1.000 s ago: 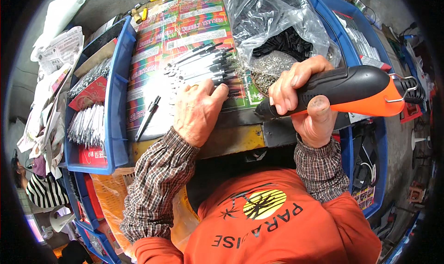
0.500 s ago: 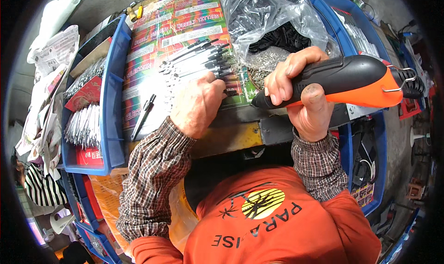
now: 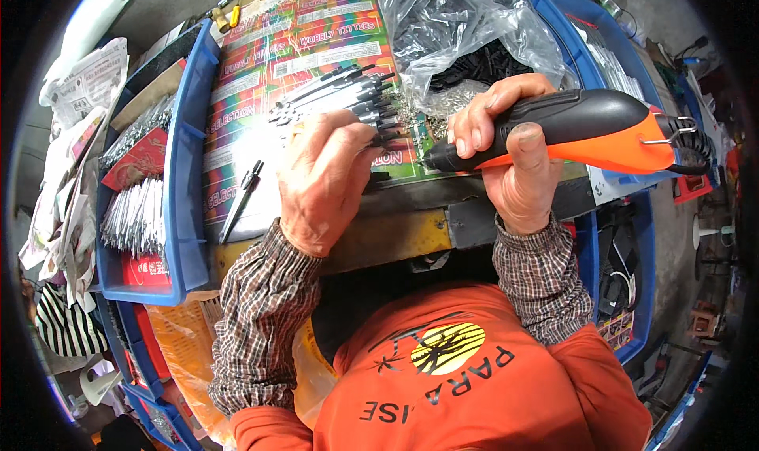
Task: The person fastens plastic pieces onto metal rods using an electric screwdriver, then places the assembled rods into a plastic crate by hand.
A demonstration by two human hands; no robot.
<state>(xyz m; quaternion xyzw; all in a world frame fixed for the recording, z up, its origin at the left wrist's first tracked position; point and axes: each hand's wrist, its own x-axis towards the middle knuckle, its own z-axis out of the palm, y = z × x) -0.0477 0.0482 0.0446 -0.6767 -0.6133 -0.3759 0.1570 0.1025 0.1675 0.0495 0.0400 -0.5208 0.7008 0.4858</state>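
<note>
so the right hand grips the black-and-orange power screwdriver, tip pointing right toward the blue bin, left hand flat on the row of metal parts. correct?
Not quite: the direction is wrong. In the head view the right hand grips the black-and-orange power screwdriver, but its tip points left, toward the left hand and the row of metal parts. The orange rear end is what faces the blue bin. The rest stands.

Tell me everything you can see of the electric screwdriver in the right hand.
The electric screwdriver is a pistol-shaped tool with a black grip and nose over a bright orange underside, apparently plastic, with a wire hanging loop and a coiled black cord at its rear. It lies nearly level, nose pointing left toward the row of black-tipped metal parts under the left hand. The right hand wraps it, thumb on the orange side.
</note>
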